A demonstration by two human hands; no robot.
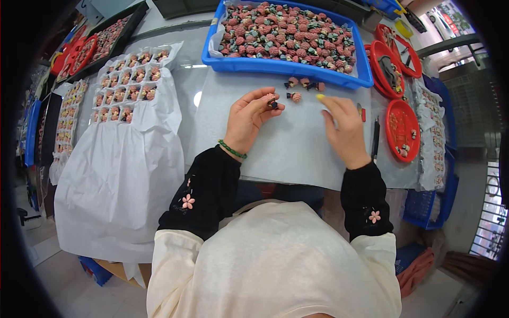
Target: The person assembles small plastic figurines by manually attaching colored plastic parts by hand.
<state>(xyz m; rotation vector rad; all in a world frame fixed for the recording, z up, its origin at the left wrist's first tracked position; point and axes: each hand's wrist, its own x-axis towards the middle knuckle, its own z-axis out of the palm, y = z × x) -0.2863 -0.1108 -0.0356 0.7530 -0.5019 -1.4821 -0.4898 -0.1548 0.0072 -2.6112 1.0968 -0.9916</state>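
My left hand pinches a small pink and dark figurine between thumb and fingertips, above a white sheet on the table. A green bead bracelet sits on that wrist. My right hand hovers over the sheet with fingers loosely curled; I cannot make out anything in it. Several loose figurines lie on the sheet between my hands and the blue tray, which is filled with many pink and green figurines.
At the left, a white compartment tray holding figurines rests on white paper. Red round dishes with small parts stand at the right, beside a black pen. More trays line the far left edge.
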